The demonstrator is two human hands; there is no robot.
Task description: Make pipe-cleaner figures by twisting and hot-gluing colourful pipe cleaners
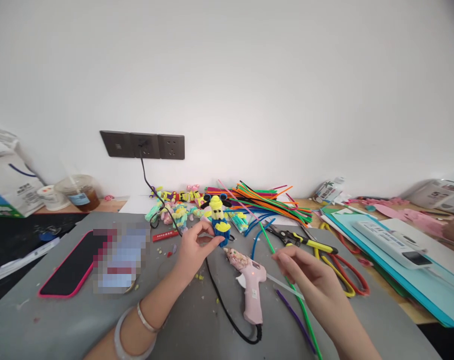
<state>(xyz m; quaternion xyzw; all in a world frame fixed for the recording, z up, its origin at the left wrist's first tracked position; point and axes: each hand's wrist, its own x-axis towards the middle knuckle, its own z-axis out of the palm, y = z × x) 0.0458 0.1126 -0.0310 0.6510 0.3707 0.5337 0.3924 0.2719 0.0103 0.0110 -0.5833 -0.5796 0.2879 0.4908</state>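
My left hand (198,247) is closed round the lower part of a small yellow-and-blue pipe-cleaner figure (220,225), held upright above the mat. It has a yellow hat and dark round pieces beside its head. On the right, my right hand (305,272) pinches a long green pipe cleaner (267,234), whose upper stretch looks pink; part of it passes behind the fingers. Between the hands a pink hot glue gun (253,290) lies on the mat, a clear glue stick (283,285) poking from its back. A purple pipe cleaner (296,320) lies near my right hand.
Pipe cleaners (264,200) are heaped at the wall beside finished figures (179,212). Pliers (302,241) and scissors (347,270) lie right, near folders (446,300). A phone (71,267) and iced drink (82,192) are left. The gun's black cord (222,305) crosses the mat.
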